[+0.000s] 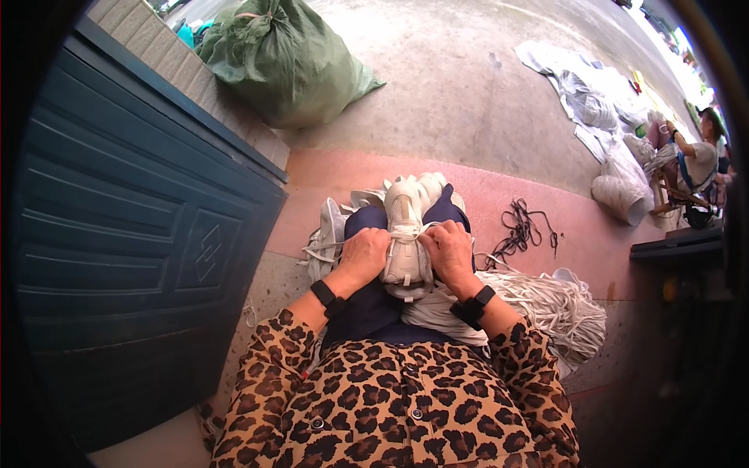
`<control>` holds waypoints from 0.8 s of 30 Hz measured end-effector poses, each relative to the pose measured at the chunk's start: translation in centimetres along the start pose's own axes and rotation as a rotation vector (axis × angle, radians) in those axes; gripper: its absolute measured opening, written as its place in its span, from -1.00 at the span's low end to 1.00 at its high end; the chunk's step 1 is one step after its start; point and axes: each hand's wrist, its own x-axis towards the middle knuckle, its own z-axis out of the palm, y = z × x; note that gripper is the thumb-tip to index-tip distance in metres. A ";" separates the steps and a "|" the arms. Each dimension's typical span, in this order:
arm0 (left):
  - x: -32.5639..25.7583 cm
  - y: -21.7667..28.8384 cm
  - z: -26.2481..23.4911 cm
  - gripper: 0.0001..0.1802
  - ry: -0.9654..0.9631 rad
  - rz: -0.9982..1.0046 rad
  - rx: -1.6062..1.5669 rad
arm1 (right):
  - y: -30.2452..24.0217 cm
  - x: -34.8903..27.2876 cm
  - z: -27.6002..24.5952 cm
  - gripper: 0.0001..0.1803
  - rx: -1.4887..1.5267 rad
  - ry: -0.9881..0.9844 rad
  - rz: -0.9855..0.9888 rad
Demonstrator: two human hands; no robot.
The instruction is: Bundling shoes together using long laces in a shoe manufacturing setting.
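my left hand (363, 253) and right hand (447, 248) are both clamped on the white laces (405, 232) of a white sneaker (405, 261) resting on my lap, bundle of white laces (558, 304) beside my right forearm

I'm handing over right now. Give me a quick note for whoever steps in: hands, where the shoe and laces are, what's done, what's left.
Left hand: gripping the white shoe on the lap, at its left side.
Right hand: on the shoe's right side, pinching the white lace across its top.
Spare white laces: piled at the right, beside the lap.
More white shoes: just beyond the knees.
Done: lace crosses the upper part of the shoe.
Left: finishing the lacing looks pending; how far it has got is hidden by the fingers.
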 end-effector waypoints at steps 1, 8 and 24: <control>0.2 0.1 -0.2 -0.87 0.001 0.001 -0.001 | 0.0 0.0 -0.2 -0.85 -0.029 0.002 -0.039; -1.4 2.4 -0.4 -0.81 0.149 -0.063 0.145 | -1.9 -1.1 -1.6 -0.70 -0.272 -0.124 -0.158; 11.4 4.3 1.2 -0.44 -0.716 -0.249 -0.346 | -0.4 -2.0 0.6 -0.74 0.092 -0.009 -0.147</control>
